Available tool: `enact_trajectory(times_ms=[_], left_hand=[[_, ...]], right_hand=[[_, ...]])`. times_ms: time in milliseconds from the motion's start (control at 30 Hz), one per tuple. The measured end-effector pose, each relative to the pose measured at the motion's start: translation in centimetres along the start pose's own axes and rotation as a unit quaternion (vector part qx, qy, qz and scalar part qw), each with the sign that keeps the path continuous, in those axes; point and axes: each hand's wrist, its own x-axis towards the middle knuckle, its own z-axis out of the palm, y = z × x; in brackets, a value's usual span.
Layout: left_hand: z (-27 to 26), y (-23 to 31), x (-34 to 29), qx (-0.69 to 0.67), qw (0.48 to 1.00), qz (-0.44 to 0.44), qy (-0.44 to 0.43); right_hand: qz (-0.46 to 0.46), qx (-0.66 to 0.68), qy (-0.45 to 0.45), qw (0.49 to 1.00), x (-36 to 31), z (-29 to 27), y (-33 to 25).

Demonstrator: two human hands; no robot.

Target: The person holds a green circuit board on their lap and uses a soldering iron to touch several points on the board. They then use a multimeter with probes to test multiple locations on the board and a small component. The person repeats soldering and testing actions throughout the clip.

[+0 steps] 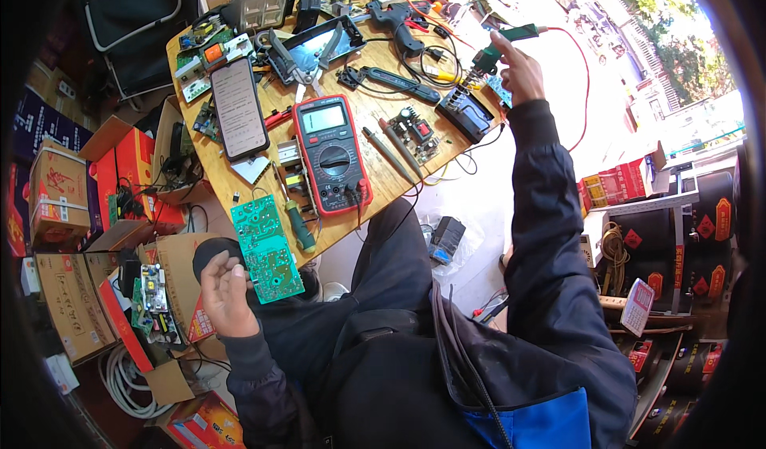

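My right hand is raised at the table's far right, fingers closed on a soldering iron with a green handle and a red cord. Just below it stands a black soldering iron stand with a metal coil. Low on the left, my left hand is half curled with its fingers apart and nothing visible in it. Its thumb is close to the left edge of a green circuit board, which juts over the table's near edge. A screwdriver with a green handle lies beside the board.
On the wooden table lie a red multimeter, its probes, a phone, pliers, a glue gun and small circuit boards. Cardboard boxes crowd the left. A plastic bag lies on the floor.
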Motion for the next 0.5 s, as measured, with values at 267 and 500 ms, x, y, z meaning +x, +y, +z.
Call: enact_trajectory(times_ms=[267,500], left_hand=[[0.2,-0.5,0.4,-0.036,0.999,-0.030,-0.021],[0.9,-0.5,1.5,-0.123,0.987,-0.081,-0.057]], right_hand=[[-0.102,-0.066,-0.066,0.990,7.5,-1.6,1.2],[-0.247,-0.098,0.026,0.964,8.0,-7.4,-2.6]])
